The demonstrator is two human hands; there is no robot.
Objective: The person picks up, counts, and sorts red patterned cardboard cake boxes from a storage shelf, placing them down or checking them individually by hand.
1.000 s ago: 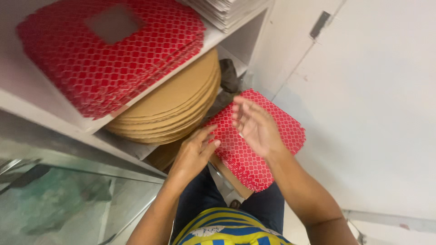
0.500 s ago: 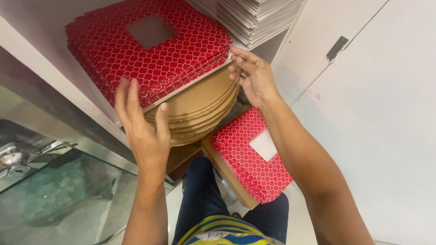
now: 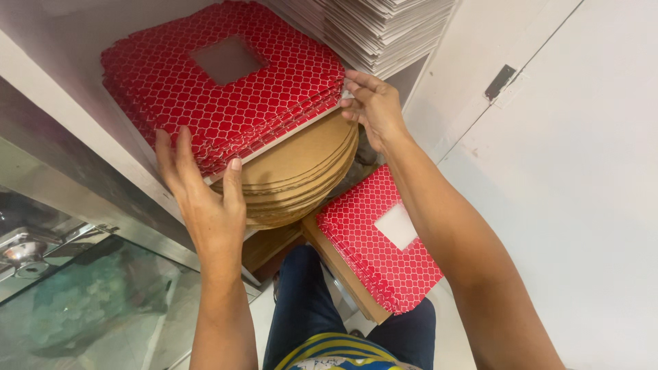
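A stack of flat red boxes (image 3: 226, 89), patterned with a white lattice and each pierced by a square clear window, is seen lying on a white shelf (image 3: 103, 147), its front edge overhanging. The stack's near corner is gripped by the left hand (image 3: 202, 195), with fingers spread flat on top and the thumb pressed against the edge. The far corner is pinched by the right hand (image 3: 373, 106), whose fingers are curled closed on the edge of the layers. Directly beneath the shelf a pile of round brown cardboard discs (image 3: 301, 171) is stored. Lower down, a second bundle of red lattice boxes (image 3: 380, 250) with a pale square window is rested tilted on the person's lap, backed by a brown board. White folded cartons (image 3: 384, 27) are stacked above at the right. A white cabinet door (image 3: 569, 171) with a dark latch is found at the right, and a glass surface (image 3: 82, 308) at the lower left.
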